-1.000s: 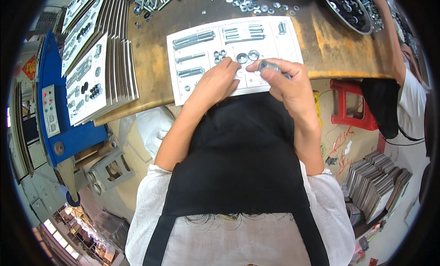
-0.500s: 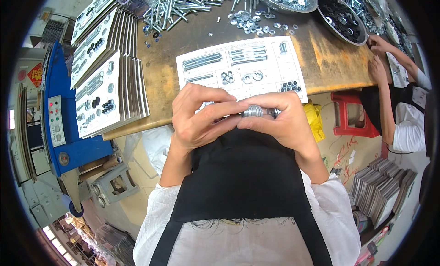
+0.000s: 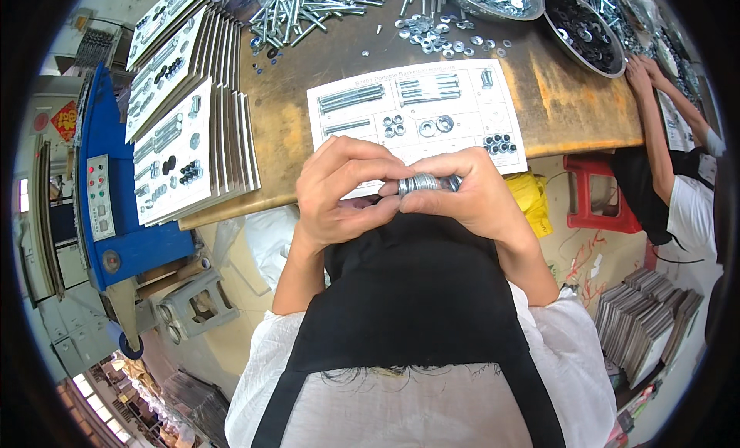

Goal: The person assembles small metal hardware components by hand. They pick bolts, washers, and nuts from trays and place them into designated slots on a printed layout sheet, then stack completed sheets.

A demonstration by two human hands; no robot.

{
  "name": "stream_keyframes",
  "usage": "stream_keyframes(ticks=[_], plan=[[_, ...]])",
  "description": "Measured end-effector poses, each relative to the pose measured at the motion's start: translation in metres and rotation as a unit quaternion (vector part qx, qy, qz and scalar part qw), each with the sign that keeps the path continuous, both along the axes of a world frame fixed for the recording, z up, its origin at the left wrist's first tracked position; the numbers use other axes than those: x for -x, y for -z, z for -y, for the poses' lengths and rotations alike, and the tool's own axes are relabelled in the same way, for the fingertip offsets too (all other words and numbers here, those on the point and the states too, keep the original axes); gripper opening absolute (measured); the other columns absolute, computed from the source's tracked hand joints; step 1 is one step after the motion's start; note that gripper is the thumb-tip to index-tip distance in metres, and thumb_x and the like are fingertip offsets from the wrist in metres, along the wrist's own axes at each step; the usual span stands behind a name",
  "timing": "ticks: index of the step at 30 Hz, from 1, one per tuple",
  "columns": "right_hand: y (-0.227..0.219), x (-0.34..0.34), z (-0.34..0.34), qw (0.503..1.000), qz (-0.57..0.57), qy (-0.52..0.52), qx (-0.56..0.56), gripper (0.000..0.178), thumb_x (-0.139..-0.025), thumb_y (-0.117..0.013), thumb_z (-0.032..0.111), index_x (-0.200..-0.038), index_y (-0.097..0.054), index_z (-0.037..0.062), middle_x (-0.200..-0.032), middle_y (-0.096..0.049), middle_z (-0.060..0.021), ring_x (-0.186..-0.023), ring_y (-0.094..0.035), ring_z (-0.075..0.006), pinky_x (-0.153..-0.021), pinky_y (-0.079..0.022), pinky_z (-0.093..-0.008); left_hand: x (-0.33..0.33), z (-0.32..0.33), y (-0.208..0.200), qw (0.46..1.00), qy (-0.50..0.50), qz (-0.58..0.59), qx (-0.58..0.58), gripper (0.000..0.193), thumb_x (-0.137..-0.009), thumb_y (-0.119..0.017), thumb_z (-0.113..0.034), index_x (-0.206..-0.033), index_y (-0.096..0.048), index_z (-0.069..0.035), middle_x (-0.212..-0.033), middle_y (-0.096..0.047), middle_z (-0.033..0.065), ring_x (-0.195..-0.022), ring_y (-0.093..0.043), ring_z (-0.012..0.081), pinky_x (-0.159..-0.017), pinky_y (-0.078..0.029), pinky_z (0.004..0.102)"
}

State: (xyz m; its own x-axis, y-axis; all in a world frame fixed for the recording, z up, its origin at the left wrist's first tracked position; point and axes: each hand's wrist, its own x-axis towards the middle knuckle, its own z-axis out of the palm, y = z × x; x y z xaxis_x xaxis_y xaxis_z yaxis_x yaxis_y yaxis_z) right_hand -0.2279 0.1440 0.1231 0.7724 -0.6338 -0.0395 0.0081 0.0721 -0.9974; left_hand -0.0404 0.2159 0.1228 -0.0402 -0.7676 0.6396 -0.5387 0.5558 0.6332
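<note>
My right hand (image 3: pixel 474 197) is closed around a short stack of silver washers (image 3: pixel 418 183), held between thumb and fingers above my lap. My left hand (image 3: pixel 339 190) is curled in from the other side, its fingertips pressed at the stack's left end. Whether it pinches a single washer there is hidden. Just beyond both hands a white card (image 3: pixel 362 143) lies on the table, showing bolts, washers and black nuts in ruled boxes. My hands cover its near edge.
Similar cards stand stacked on the table's left (image 3: pixel 173 163). Long bolts (image 3: pixel 308 12) and loose washers (image 3: pixel 435 35) lie at the back, near metal bowls of washers (image 3: pixel 501 12) and black parts (image 3: pixel 582 35). At right, a co-worker's arms (image 3: pixel 655 132) reach onto the table above a red stool (image 3: pixel 593 193).
My left fingers have drawn back from along the washer stack to its left end, exposing more of it. The table scene has shifted slightly right in view.
</note>
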Motion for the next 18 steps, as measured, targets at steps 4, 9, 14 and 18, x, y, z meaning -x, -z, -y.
stream_keyframes(ticks=[4,9,14,18], plan=[[0.0,0.0,0.001,0.999,-0.02,-0.04,0.0,0.021,-0.078,-0.077,0.015,-0.095,-0.074,0.0028,-0.078,-0.067,-0.0017,-0.072,-0.053,-0.0063,-0.067,-0.042,-0.0222,-0.008,-0.005,0.027,0.954,0.055,-0.284,-0.082,0.03,-0.067,-0.077,-0.005,-0.096,-0.07,-0.001,-0.091,-0.065,0.0086,-0.077,-0.061,0.0154,-0.069,-0.05,0.0288],[0.019,-0.002,-0.022,0.987,-0.059,-0.138,0.051,0.017,-0.079,-0.077,0.021,-0.092,-0.076,0.01,-0.066,-0.061,-0.003,-0.061,-0.051,-0.0086,-0.062,-0.043,-0.0229,-0.022,0.011,0.05,0.952,-0.004,-0.086,-0.293,0.026,-0.075,-0.073,-0.007,-0.1,-0.066,-0.001,-0.083,-0.062,0.0052,-0.084,-0.058,0.0156,-0.075,-0.046,0.0289],[0.033,-0.004,-0.032,0.985,-0.026,-0.168,0.034,0.021,-0.082,-0.076,0.03,-0.093,-0.077,0.0128,-0.054,-0.049,-0.0005,-0.052,-0.04,-0.0081,-0.052,-0.034,-0.0232,0.011,0.026,0.102,0.937,-0.063,0.236,-0.25,0.022,-0.078,-0.071,-0.012,-0.098,-0.065,-0.006,-0.086,-0.062,0.0075,-0.081,-0.058,0.0265,-0.078,-0.045,0.0363],[0.031,-0.001,-0.025,0.986,-0.056,-0.153,0.017,0.02,-0.082,-0.076,0.028,-0.094,-0.077,0.0124,-0.055,-0.051,0.0009,-0.053,-0.042,-0.0073,-0.053,-0.035,-0.023,0.017,0.03,0.107,0.925,-0.059,0.264,-0.266,0.02,-0.081,-0.067,-0.01,-0.098,-0.063,-0.001,-0.092,-0.06,0.0135,-0.085,-0.058,0.0307,-0.08,-0.044,0.0384]])
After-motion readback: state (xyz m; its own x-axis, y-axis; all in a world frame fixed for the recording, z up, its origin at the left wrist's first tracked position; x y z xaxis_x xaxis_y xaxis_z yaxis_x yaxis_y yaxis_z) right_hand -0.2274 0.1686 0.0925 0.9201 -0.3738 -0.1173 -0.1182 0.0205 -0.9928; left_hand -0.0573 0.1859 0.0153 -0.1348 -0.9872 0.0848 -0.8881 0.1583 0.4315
